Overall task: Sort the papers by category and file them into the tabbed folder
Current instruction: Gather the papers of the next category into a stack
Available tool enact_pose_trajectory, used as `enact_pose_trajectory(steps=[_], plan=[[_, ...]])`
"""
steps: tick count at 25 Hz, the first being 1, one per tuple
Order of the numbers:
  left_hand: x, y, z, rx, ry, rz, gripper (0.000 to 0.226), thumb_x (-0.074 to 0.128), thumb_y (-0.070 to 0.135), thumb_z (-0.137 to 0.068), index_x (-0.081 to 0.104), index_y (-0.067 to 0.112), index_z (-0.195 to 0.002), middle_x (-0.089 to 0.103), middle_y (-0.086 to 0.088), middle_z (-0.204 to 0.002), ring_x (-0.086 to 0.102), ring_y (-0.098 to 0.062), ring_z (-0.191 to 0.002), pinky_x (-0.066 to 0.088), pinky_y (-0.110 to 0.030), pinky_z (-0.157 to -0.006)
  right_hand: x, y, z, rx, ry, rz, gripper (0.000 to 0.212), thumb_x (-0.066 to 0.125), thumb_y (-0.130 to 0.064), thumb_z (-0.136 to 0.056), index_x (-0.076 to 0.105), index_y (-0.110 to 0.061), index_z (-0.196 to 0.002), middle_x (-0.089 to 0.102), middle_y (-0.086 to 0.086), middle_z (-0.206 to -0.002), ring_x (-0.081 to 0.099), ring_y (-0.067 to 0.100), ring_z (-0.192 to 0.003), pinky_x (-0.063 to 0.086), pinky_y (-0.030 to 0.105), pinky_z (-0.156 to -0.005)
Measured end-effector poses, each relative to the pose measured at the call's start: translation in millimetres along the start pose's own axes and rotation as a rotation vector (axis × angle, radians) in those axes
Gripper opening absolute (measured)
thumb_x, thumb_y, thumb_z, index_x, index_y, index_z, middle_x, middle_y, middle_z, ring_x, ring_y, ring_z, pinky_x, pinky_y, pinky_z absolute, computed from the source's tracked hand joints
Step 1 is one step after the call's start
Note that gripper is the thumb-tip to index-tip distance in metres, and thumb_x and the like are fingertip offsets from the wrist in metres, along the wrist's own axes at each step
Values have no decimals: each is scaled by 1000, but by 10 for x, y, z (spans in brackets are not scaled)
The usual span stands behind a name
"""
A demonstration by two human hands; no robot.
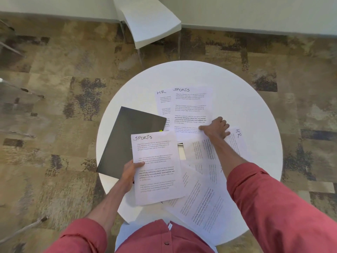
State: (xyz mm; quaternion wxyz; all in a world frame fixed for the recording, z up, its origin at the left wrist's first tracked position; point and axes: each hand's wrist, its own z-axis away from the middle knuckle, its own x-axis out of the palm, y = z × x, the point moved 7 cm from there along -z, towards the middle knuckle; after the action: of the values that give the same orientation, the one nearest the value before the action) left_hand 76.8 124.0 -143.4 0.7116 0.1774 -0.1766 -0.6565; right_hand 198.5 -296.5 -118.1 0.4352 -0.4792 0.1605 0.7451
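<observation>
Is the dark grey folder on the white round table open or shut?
Shut: the dark grey folder lies flat with its plain cover up, no inner dividers exposed.

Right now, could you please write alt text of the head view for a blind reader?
The left hand holds a SPORTS sheet while the right hand touches a second SPORTS sheet on a round white table, beside a dark folder.

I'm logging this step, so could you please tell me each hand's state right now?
Left hand: holds the near SPORTS sheet.
Right hand: on the far SPORTS sheet; grip unclear.
</observation>
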Motion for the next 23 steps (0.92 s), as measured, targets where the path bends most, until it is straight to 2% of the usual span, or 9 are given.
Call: enact_pose_trajectory(steps=[2, 4, 7, 9, 11, 14, 17, 20, 23], plan=[[-1, 9, 7, -5, 22, -4, 30, 70, 4, -95, 73, 12, -124, 82, -14, -110, 81, -32, -86, 64, -37, -60, -11, 9, -61, -57, 37, -89, 42, 80, -35, -86, 60, -17, -118, 65, 5, -123, 45, 30, -130, 34, 49, -101], [-1, 17, 22, -7, 38, -9, 28, 71, 5, -95, 73, 12, -122, 83, -13, -106, 81, -29, -80, 63, -36, -57, -24, 25, -65, -93, 51, -192, 18, 75, -30, -92, 62, -21, -100, 65, -1, -100, 48, 28, -122, 32, 47, -98], [-17, 21, 34, -1, 42, -6, 30, 71, 6, -95, 72, 11, -125, 83, -14, -108, 80, -31, -84, 62, -35, -56, -111, 86, -57, -71, 86, -369, 17, 75, -25, -93, 58, -21, -91, 69, 1, -93, 62, 32, -103, 41, 44, -96], [-23, 18, 49, 0, 51, 6, 32, 72, 6, -95, 71, 11, -127, 82, -14, -109, 80, -35, -89, 62, -36, -57, -212, 153, -56, -43, 126, -479, 17, 74, -20, -93, 58, -18, -88, 71, 4, -90, 67, 33, -90, 50, 38, -82], [-19, 29, 70, 4, 55, 10, 33, 72, 6, -96, 72, 12, -128, 82, -14, -110, 79, -37, -93, 63, -38, -59, -333, 194, -67, -54, 169, -586, 16, 75, -17, -93, 60, -13, -90, 68, 2, -83, 65, 30, -79, 48, 34, -72], [-17, 39, 96, 11, 62, 3, 32, 72, 6, -96, 72, 12, -127, 83, -13, -109, 80, -35, -90, 63, -38, -59, -488, 184, -59, -140, 193, -717, 18, 78, -13, -92, 61, -9, -90, 58, -5, -74, 54, 14, -64, 44, 28, -70], [-19, 73, 130, 25, 54, -6, 31, 72, 5, -96, 72, 12, -126, 83, -13, -108, 80, -35, -91, 65, -39, -61, -605, 150, -59, -187, 158, -845, 21, 79, -16, -90, 59, -19, -85, 58, -6, -73, 50, 11, -63, 45, 29, -71], [-3, 112, 178, 44, 42, -10, 31, 70, 4, -97, 71, 12, -127, 83, -13, -109, 80, -35, -92, 65, -39, -60, -709, 92, 8, -228, 98, -940, 28, 80, -21, -89, 55, -29, -80, 70, 3, -74, 57, 14, -67, 47, 30, -68], [38, 151, 253, 67, 26, -7, 31, 70, 6, -97, 71, 12, -128, 83, -13, -110, 80, -35, -91, 64, -38, -59, -820, 103, 96, -255, 60, -1031, 21, 79, -19, -91, 61, -29, -87, 81, 10, -90, 71, 19, -77, 57, 35, -73]])
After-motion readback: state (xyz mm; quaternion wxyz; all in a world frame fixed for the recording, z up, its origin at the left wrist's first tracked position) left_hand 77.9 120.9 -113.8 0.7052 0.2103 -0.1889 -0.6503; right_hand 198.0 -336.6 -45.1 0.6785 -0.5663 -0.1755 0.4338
